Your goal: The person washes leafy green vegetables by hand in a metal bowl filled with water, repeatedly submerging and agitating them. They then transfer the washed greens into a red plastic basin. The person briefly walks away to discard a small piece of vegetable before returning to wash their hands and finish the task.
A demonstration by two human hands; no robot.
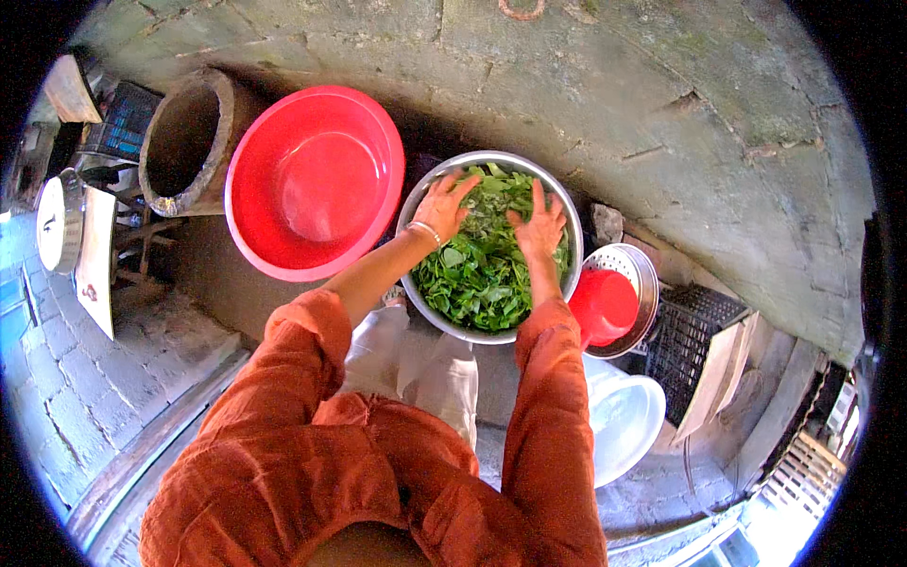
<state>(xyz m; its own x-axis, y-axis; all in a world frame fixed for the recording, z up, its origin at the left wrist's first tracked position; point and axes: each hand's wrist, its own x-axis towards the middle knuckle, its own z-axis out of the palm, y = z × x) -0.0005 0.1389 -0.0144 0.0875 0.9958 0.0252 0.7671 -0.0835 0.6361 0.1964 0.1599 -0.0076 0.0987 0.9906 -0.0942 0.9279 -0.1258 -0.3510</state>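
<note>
A wide silver metal basin in front of me is filled with green leaves. On the left part of the leaves lies my left hand, fingers spread, a bracelet at its wrist. My right hand rests over the right part of the leaves, close to the basin's inner wall, with its fingers apart. Both palms face down, and neither hand is closed round anything. Some leaves at the far side, between the hands, look blurred. Leaves under the palms are hidden.
Left of the basin is a large red plastic tub, then a hollow cylinder. To the right are a red plastic container, a metal colander, a translucent tub and a black crate. A concrete wall stands behind.
</note>
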